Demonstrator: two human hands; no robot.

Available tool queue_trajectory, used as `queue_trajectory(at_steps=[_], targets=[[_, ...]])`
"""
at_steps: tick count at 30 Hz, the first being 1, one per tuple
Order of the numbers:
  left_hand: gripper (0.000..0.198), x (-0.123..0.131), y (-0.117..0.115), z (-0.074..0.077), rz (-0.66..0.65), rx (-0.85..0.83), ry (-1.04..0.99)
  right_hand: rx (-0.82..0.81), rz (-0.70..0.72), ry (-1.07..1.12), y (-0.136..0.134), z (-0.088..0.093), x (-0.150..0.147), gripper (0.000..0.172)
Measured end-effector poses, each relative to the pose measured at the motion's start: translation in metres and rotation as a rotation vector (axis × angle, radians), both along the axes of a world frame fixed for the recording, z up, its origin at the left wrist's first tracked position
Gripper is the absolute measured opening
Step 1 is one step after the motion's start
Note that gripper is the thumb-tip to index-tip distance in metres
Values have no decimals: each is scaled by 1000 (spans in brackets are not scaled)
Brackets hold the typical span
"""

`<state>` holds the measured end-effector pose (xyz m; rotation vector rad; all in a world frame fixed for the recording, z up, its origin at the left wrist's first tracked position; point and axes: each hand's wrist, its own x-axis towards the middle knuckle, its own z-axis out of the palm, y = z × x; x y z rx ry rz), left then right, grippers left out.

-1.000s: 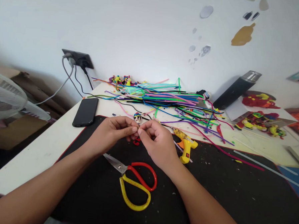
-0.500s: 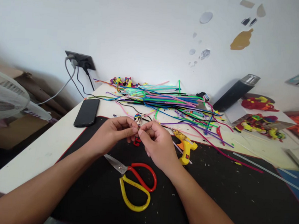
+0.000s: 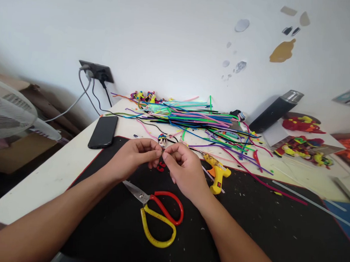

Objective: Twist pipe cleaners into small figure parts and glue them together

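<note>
My left hand (image 3: 138, 155) and my right hand (image 3: 183, 168) meet fingertip to fingertip over the black mat (image 3: 100, 221). Both pinch something tiny between thumb and forefinger, too small to make out. Just beyond the fingertips is a small doll head (image 3: 162, 140) with a colourful top. Red curled pieces (image 3: 161, 166) lie below, between the hands. Scissors (image 3: 159, 212) with one red and one yellow handle rest on the mat nearer to me. Right of my right hand sits a yellow glue gun (image 3: 218, 174).
A black phone (image 3: 103, 132) lies at the left. Pipe cleaners (image 3: 199, 118) are heaped at the back. A dark flask (image 3: 275, 111) leans at the right beside colourful figures (image 3: 304, 149). A fan (image 3: 14, 109) stands far left.
The view has shifted slightly, so the surroundings appear a little lower. Both hands keep nearly the same pinched pose, and more of the doll head shows beyond the fingertips.
</note>
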<state>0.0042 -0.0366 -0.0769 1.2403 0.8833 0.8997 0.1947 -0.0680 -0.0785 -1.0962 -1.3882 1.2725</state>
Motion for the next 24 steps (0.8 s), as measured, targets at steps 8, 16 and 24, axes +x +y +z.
queue_trajectory(at_steps=[8,16,24], targets=[[33,1,-1,3,11,-58,-1,63,-14,-85,-1,1,1,9],[33,1,-2,7,34,-38,3,-3,10,-20,1,0,1,18],[34,1,0,7,-7,-120,-15,6,3,-18,-1,0,1,18]])
